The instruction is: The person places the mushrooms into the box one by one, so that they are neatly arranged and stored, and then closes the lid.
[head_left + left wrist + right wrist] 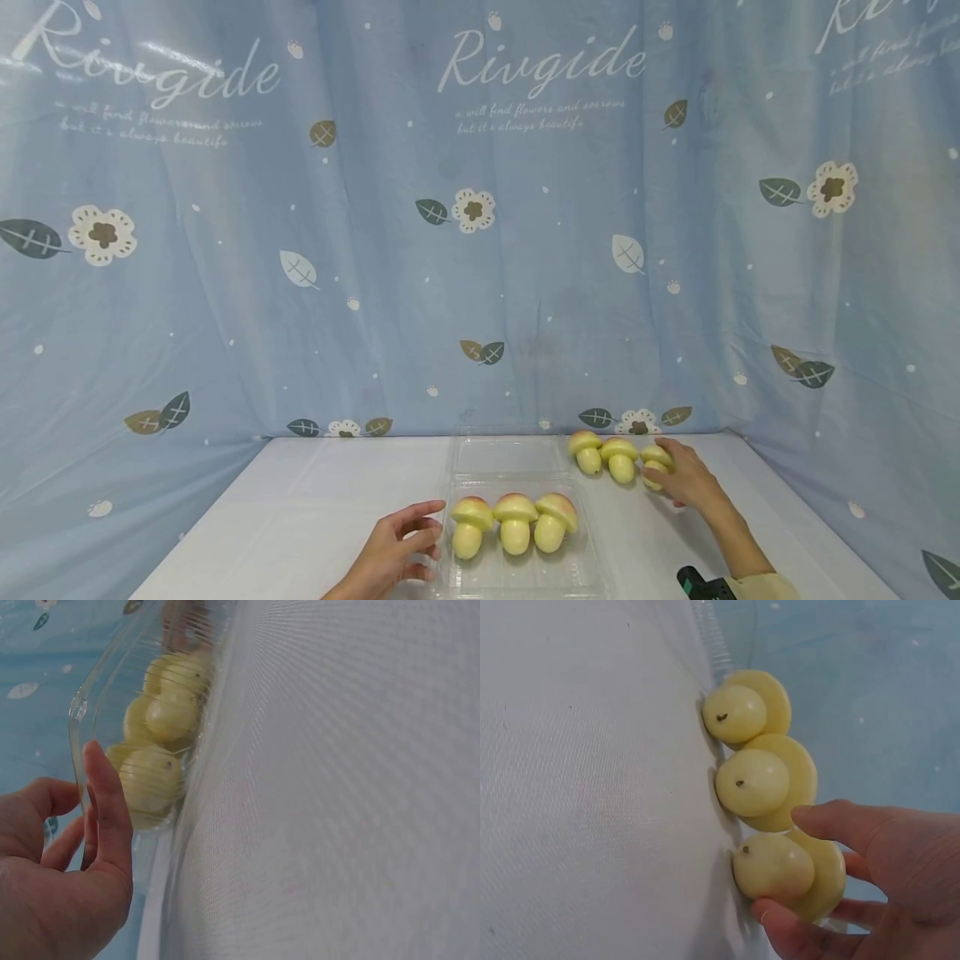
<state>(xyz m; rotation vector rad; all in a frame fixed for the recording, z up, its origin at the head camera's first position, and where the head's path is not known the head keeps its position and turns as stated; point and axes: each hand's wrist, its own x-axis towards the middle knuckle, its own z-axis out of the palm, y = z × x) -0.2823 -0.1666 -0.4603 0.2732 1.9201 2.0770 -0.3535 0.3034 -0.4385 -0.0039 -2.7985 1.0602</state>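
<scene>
Yellow-green mushrooms (515, 535); blue floral curtain (562, 275)

The surface (307, 508) is white, with a fine woven texture. Directly on it lies a clear plastic container (517, 577), opened out, its lid (510, 457) toward the far edge. To its right, near that edge, 3 yellow-green mushroom-shaped pieces (621, 468) form 1 slanting row, stems nearward.

Three yellow mushroom shapes (515, 533) in an open clear box (521, 575), three others (621, 463) beside its lid (510, 457)
</scene>
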